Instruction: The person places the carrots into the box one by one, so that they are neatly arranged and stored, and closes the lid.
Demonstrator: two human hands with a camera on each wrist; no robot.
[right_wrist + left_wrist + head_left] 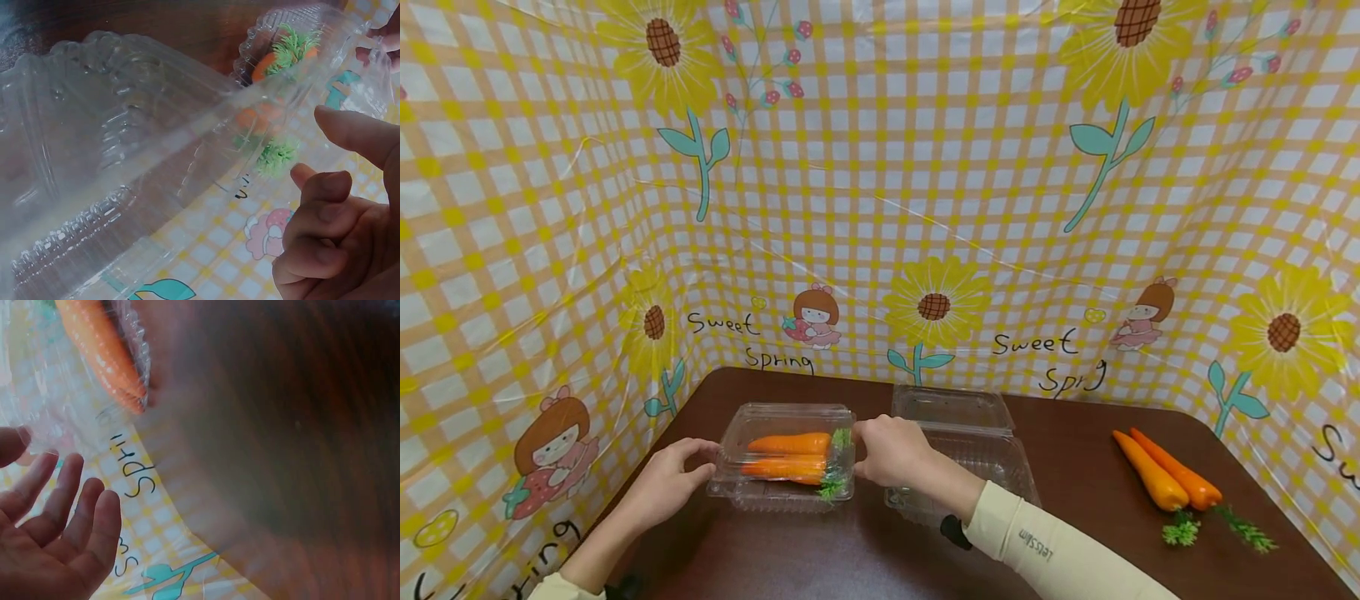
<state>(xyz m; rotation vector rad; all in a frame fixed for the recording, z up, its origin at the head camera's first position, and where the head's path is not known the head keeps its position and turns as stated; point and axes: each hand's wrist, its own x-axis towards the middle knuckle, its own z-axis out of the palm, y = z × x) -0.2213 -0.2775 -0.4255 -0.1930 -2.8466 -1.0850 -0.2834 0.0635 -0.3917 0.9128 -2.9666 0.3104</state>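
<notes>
A clear plastic clamshell container stands at the left of the table with its lid down. Inside lie orange carrots with green leafy tops. At the container's left end, my left hand holds the plastic edge between thumb and forefinger, the other fingers loosely bent. My right hand grips the opposite edge beside the carrot tops, its lower fingers curled. A second clear clamshell container stands lid raised behind my right forearm, which hides part of it.
Two more carrots lie side by side at the right of the brown table, leafy tops toward the near edge. A checked cloth with sunflowers rises behind the table and on both sides.
</notes>
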